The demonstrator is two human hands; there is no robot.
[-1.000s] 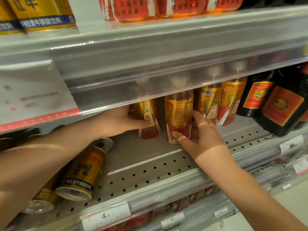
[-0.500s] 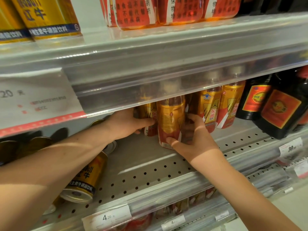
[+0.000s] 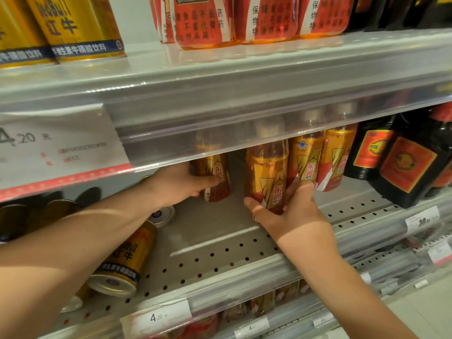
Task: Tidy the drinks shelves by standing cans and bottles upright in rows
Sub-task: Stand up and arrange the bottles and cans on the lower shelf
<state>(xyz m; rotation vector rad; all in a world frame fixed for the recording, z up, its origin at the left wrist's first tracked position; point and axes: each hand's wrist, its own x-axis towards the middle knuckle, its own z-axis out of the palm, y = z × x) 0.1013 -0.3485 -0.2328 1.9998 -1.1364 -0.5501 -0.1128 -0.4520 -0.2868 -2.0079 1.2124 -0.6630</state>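
While reaching under upper shelf, L hand curled round far gold bottle, R hand gripping nearer gold bottle upright, just left of bottle row, can lying near left.

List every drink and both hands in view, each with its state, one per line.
left grip: holds the left gold bottle
left gold bottle: roughly upright, held
right grip: holds the middle gold bottle
middle gold bottle: upright, held near its base
right gold bottles: upright, untouched
dark bottles: upright
gold can: lying on its side
top-shelf cans: upright
red-label bottles: upright
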